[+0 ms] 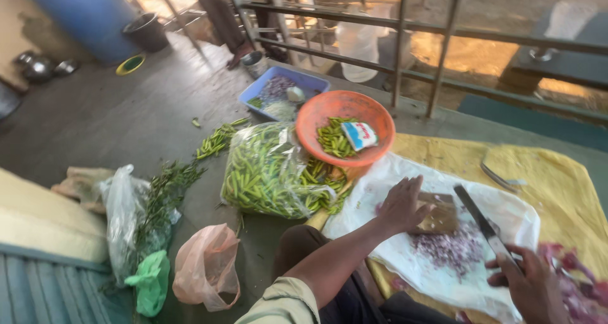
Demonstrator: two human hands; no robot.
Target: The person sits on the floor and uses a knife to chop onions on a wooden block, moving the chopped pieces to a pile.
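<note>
Leftmost, a clear bag [123,216] and herb sprigs [161,197] lie on the floor, with a green bag [151,283] and a pink bag [206,267] nearer the person. Centre, a bag of green chillies [269,172] sits touching an orange bowl [345,127] that holds more chillies; a blue tray [282,93] stands behind. The left hand [402,205] lies flat, fingers spread, pressing a small wooden board [440,215] on a white sheet [513,213]; it grips nothing. Chopped red onion [453,248] is heaped just beside the board. The right hand [529,286] is closed round the handle of a knife [481,222], blade angled up across the sheet. Judgement: chopping would go best with the left fingertips curled back and the board held steady, cuttings swept to the pile. Onion scraps [579,286] crowd the right edge. The yellow cloth [563,172] leaves open room to the far right; the chilli bag and bowl hem the left side closely.
</note>
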